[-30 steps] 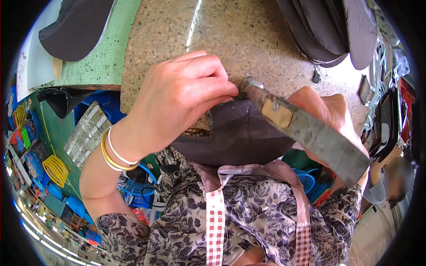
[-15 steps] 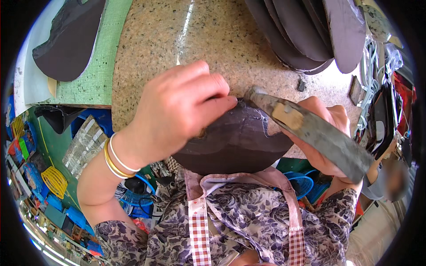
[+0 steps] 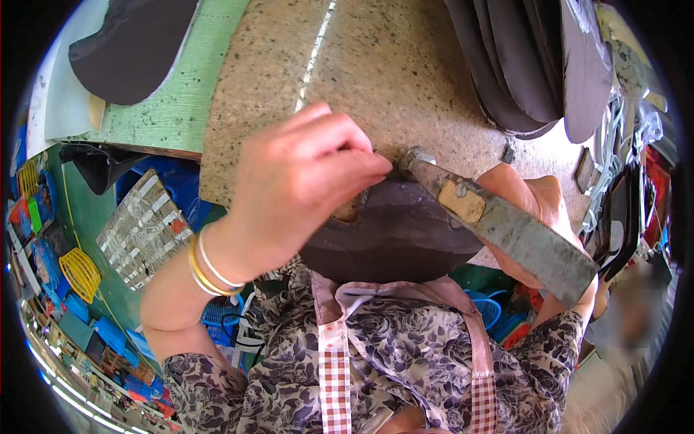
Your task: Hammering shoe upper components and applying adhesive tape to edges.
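A dark brown, curved sheet piece (image 3: 390, 249) lies at the near edge of the stone slab (image 3: 376, 65), against my apron. My left hand (image 3: 303, 163) is closed just over the piece's far edge, thumb and forefinger pressed together. What sits between those fingertips is hidden. In my right hand (image 3: 531, 199) is a hammer (image 3: 517, 235), its long grey metal head slanting across the view and the wooden handle end showing in its eye. The narrow tip of the head is close above the piece's far edge, right of my left fingertips. My right fingers are partly hidden behind the hammer.
Several similar brown pieces (image 3: 520, 69) lie overlapped at the far right of the slab. Another brown piece (image 3: 134, 61) rests on a green board (image 3: 170, 94) at far left. Scraps and cords line the right edge. Below left are yellow and blue baskets (image 3: 79, 275).
The whole view has shifted a little, so the slab and pieces appear further right. The hammer remains close over the piece's far edge, and my left hand is still pinched beside it.
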{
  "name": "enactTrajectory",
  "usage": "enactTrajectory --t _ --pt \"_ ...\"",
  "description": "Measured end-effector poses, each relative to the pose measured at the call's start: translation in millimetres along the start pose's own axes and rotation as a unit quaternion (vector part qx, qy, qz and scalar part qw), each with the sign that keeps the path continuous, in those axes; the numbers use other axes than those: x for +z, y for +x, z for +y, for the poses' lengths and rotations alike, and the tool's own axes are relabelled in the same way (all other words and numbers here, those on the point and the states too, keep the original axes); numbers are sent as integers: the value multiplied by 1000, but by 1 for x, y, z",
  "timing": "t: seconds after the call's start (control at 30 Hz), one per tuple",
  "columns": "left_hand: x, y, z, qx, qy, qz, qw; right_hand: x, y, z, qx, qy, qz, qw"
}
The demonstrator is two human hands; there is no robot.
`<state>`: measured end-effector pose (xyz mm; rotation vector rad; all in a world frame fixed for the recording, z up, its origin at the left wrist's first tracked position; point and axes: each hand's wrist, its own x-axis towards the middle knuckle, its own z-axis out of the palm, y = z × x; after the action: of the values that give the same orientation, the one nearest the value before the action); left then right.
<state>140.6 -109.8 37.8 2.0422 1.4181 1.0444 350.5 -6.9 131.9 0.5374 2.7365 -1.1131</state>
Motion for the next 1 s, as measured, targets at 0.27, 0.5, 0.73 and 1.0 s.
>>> enactTrajectory --t 0.27,0.5,0.73,1.0 --pt "11 -13 13 -47 53 62 995 -1 5 0 -65 57 71 994" --pt "14 -19 24 -79 146 110 980 4 11 -17 54 -65 -1 996" --pt "21 -26 29 -38 167 131 977 7 9 -6 55 -75 -25 995" --pt "32 -35 32 -79 184 183 963 0 16 -13 65 -23 -36 997"
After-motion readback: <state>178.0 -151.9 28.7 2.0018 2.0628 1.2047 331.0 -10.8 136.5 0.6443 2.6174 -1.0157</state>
